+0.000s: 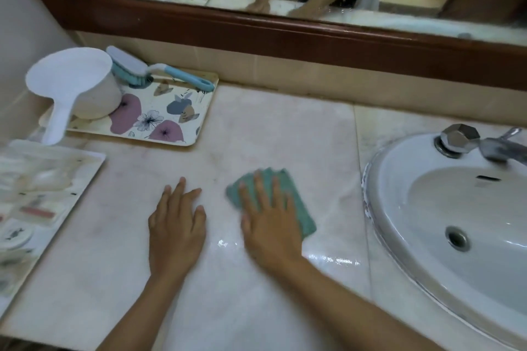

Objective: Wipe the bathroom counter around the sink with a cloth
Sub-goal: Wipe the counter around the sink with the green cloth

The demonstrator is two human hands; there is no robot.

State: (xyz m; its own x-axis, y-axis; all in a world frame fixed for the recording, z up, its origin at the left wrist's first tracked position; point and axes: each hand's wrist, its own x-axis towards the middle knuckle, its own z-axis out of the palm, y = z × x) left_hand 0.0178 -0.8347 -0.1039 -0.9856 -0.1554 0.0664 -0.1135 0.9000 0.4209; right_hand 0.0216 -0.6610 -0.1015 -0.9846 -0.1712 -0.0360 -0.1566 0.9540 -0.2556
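A folded teal cloth [302, 209] lies flat on the pale marble counter [271, 134], left of the white sink [399, 168]. My right hand [271, 225] presses down on the cloth with fingers spread, covering most of it. My left hand [176, 222] rests flat on the bare counter just left of the cloth, fingers apart, holding nothing. A wet shiny streak [333, 261] shows on the counter near my right wrist.
A floral tray [171, 120] at the back left carries a white dipper [74, 88] and a blue scrub brush [159, 71]. Another tray [85, 162] with toiletries sits at the far left. The chrome tap [462, 139] stands on the sink rim. A wood-framed mirror [285, 25] runs behind.
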